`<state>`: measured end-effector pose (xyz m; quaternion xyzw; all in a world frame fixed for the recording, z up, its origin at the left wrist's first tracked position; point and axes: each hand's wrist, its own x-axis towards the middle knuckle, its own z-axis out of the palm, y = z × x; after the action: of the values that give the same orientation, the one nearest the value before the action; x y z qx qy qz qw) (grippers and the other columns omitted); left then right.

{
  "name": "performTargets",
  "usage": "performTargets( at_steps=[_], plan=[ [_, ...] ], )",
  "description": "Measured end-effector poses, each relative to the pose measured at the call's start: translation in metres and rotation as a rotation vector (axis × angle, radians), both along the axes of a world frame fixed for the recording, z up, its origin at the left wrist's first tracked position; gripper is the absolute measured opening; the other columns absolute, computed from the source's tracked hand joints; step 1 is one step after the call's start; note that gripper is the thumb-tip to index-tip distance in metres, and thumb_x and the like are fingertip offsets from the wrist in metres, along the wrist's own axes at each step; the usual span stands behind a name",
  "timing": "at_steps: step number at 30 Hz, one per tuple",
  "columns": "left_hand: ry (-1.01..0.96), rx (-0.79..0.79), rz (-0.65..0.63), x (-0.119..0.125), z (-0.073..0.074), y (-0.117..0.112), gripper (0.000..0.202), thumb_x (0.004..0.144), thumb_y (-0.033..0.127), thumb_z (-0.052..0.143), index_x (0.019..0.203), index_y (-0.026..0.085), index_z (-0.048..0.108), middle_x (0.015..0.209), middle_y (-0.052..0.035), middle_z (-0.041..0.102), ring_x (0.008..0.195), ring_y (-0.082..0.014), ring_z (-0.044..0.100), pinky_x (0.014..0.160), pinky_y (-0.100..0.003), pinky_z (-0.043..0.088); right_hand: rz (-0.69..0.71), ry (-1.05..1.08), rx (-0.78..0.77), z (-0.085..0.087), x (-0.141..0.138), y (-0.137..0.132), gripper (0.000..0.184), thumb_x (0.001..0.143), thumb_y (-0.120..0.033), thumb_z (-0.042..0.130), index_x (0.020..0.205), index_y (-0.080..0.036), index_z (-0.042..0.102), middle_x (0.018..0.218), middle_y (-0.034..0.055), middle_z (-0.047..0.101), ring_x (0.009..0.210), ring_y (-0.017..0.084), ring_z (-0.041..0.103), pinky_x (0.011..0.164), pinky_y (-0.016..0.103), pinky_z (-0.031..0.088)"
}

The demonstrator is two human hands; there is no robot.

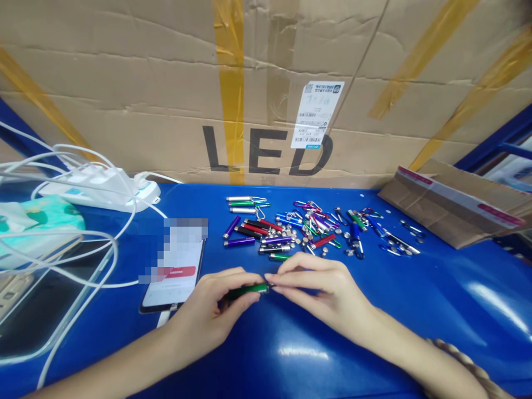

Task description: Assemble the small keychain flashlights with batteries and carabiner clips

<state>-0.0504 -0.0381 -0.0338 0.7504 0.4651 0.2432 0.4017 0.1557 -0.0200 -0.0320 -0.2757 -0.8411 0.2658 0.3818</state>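
Observation:
My left hand (220,302) is closed around a green metal tube (248,289), which looks like a small flashlight body, with one end pointing right. At that end, the fingertips of my right hand (320,282) are pinched on a small dark piece (271,285), too small to make out fully. Just beyond my hands lies a spread of similar tubes in red, black, purple, green and silver, among them a purple tube (239,243) and a red tube (324,241). Carabiner clips (307,205) and small round button cells (292,234) are mixed in on the right of the spread.
A phone (177,271) with a lit screen lies left of my hands, its cable plugged in. Further left are a white power strip (103,185), loose white cables, a tissue pack (45,221) and a dark tablet-like device (62,299). A large cardboard box (166,83) stands behind; a smaller carton (453,205) sits right.

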Motion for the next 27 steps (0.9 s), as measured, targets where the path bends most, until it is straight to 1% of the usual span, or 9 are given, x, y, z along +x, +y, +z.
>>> performTargets(
  at_steps=[3, 6, 9, 11, 13, 15, 22, 24, 27],
  plan=[
    [-0.022, 0.022, 0.003, -0.001, -0.002, 0.002, 0.025, 0.088, 0.028, 0.050, 0.102, 0.025, 0.070, 0.079, -0.0014, 0.067, 0.074, -0.0179, 0.061, 0.066, -0.023, 0.045, 0.013, -0.035, 0.023, 0.002, -0.001, -0.002, 0.026, 0.085, -0.012, 0.056, 0.103, -0.024, 0.069, 0.088, 0.0058, 0.065, 0.080, 0.013, 0.063, 0.070, 0.025, 0.053],
    [-0.111, 0.024, -0.004, -0.002, -0.003, 0.003, 0.022, 0.087, 0.025, 0.051, 0.098, 0.026, 0.071, 0.082, -0.0001, 0.068, 0.078, -0.0168, 0.061, 0.072, -0.023, 0.044, 0.017, 0.012, -0.014, 0.005, -0.002, -0.004, 0.026, 0.083, -0.009, 0.058, 0.102, -0.023, 0.070, 0.087, 0.0051, 0.065, 0.077, 0.013, 0.063, 0.067, 0.023, 0.053],
    [-0.250, -0.059, -0.017, -0.004, -0.001, 0.002, 0.019, 0.085, 0.021, 0.054, 0.093, 0.026, 0.071, 0.085, 0.0018, 0.067, 0.081, -0.0148, 0.060, 0.076, -0.021, 0.043, -0.039, 0.120, -0.099, 0.010, -0.002, -0.007, 0.022, 0.079, -0.010, 0.064, 0.098, -0.021, 0.070, 0.079, 0.0030, 0.067, 0.069, 0.012, 0.062, 0.064, 0.023, 0.053],
    [-0.311, -0.135, -0.031, -0.003, 0.001, 0.002, 0.017, 0.084, 0.019, 0.055, 0.089, 0.025, 0.069, 0.084, 0.0027, 0.067, 0.081, -0.0138, 0.060, 0.077, -0.021, 0.043, -0.084, 0.175, -0.144, 0.013, -0.002, -0.008, 0.017, 0.077, -0.012, 0.066, 0.092, -0.020, 0.071, 0.076, 0.0024, 0.069, 0.068, 0.013, 0.063, 0.064, 0.024, 0.054],
    [-0.337, -0.187, -0.036, -0.003, 0.003, 0.001, 0.015, 0.083, 0.018, 0.055, 0.086, 0.024, 0.068, 0.083, 0.0025, 0.066, 0.082, -0.0142, 0.060, 0.079, -0.022, 0.043, -0.101, 0.194, -0.150, 0.015, -0.002, -0.009, 0.014, 0.077, -0.012, 0.066, 0.086, -0.021, 0.071, 0.076, 0.0026, 0.069, 0.070, 0.014, 0.064, 0.064, 0.025, 0.054],
    [-0.325, -0.203, -0.032, -0.001, 0.005, 0.000, 0.013, 0.082, 0.019, 0.056, 0.085, 0.023, 0.068, 0.082, 0.0016, 0.067, 0.082, -0.0153, 0.061, 0.079, -0.023, 0.044, -0.090, 0.190, -0.138, 0.015, -0.002, -0.010, 0.015, 0.077, -0.010, 0.065, 0.085, -0.022, 0.072, 0.077, 0.0028, 0.069, 0.070, 0.014, 0.064, 0.064, 0.025, 0.054],
    [-0.227, -0.111, -0.011, 0.000, 0.004, 0.000, 0.018, 0.081, 0.020, 0.059, 0.092, 0.026, 0.072, 0.077, 0.0018, 0.068, 0.072, -0.0151, 0.061, 0.070, -0.023, 0.045, -0.030, 0.120, -0.060, 0.012, -0.005, -0.012, 0.025, 0.080, -0.007, 0.059, 0.090, -0.024, 0.073, 0.079, 0.0035, 0.067, 0.067, 0.012, 0.064, 0.062, 0.023, 0.054],
    [-0.195, -0.055, -0.014, -0.001, 0.003, -0.001, 0.020, 0.082, 0.020, 0.058, 0.096, 0.026, 0.072, 0.073, 0.0014, 0.068, 0.068, -0.0150, 0.061, 0.067, -0.023, 0.046, -0.033, 0.106, -0.040, 0.011, -0.005, -0.012, 0.024, 0.079, -0.006, 0.059, 0.089, -0.022, 0.073, 0.078, 0.0038, 0.067, 0.066, 0.012, 0.064, 0.061, 0.022, 0.054],
    [-0.164, 0.062, -0.029, -0.003, 0.001, -0.003, 0.023, 0.084, 0.018, 0.057, 0.101, 0.025, 0.071, 0.080, -0.0001, 0.071, 0.071, -0.0150, 0.063, 0.067, -0.022, 0.047, -0.043, 0.106, -0.092, 0.010, -0.006, -0.013, 0.018, 0.077, -0.007, 0.062, 0.084, -0.018, 0.073, 0.075, 0.0043, 0.069, 0.065, 0.012, 0.064, 0.060, 0.020, 0.053]
  ],
)
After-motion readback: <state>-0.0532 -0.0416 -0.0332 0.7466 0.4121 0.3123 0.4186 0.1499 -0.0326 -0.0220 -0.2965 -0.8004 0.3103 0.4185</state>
